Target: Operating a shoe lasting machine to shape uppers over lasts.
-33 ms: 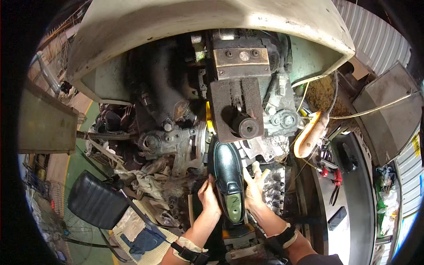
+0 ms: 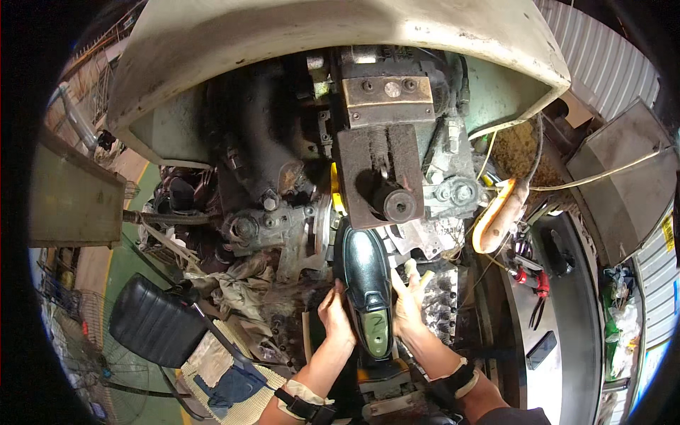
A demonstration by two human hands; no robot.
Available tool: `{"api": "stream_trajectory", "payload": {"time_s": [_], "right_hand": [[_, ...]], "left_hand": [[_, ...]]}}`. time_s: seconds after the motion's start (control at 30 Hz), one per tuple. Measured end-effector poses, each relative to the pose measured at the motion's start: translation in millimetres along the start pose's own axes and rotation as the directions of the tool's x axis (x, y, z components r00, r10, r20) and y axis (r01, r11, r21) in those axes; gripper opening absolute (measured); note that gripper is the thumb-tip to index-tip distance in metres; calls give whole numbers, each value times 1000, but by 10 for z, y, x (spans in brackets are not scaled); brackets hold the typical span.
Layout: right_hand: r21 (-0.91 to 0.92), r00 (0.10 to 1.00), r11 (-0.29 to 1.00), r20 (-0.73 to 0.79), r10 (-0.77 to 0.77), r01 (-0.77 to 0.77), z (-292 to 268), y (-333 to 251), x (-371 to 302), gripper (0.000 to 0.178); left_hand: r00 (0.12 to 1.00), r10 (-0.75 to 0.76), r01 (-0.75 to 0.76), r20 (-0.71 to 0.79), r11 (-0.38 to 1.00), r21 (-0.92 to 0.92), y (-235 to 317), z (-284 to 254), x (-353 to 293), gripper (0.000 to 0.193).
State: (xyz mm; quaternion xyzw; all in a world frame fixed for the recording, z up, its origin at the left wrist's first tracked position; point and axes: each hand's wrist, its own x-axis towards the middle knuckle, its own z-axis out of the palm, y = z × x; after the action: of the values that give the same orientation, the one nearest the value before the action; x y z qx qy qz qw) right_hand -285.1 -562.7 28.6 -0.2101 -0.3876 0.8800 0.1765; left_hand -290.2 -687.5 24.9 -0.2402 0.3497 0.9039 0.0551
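Note:
A glossy black shoe (image 2: 365, 265) sits on a green last (image 2: 376, 333), toe pointing away from me under the machine's dark metal block (image 2: 379, 170). Along its left side my left hand (image 2: 336, 316) presses with curled fingers. My right hand (image 2: 407, 304) grips the opposite side, thumb against the upper, with pale coverings on some fingertips. The undersides of the shoe and the parts of my fingers beneath it are hidden. Behind the heel is a machine support (image 2: 382, 386).
Metal clamp arms (image 2: 244, 230) flank the work spot, under a large cream machine hood (image 2: 340, 21). A lit lamp (image 2: 499, 216) hangs at right, near red-handled pliers (image 2: 540, 285) and a phone (image 2: 541, 350) on a metal bench. A black padded seat (image 2: 152, 322) stands at left.

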Motion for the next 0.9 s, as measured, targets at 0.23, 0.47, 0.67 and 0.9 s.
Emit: {"api": "stream_trajectory", "payload": {"time_s": [0.23, 0.47, 0.67, 0.9], "right_hand": [[129, 987, 980, 72, 143, -151, -18, -93, 7, 86], [-183, 945, 951, 168, 280, -249, -132, -49, -35, 53], [-181, 858, 857, 94, 504, -483, 171, -319, -462, 63], [-177, 930, 944, 195, 312, -280, -83, -120, -426, 50]], "left_hand": [[992, -98, 103, 79, 992, -73, 157, 225, -186, 30], [993, -68, 62, 96, 996, 67, 233, 182, -206, 41], [985, 47, -83, 164, 972, 221, 87, 367, -539, 54], [939, 293, -338, 182, 886, 318, -46, 199, -460, 44]]}}
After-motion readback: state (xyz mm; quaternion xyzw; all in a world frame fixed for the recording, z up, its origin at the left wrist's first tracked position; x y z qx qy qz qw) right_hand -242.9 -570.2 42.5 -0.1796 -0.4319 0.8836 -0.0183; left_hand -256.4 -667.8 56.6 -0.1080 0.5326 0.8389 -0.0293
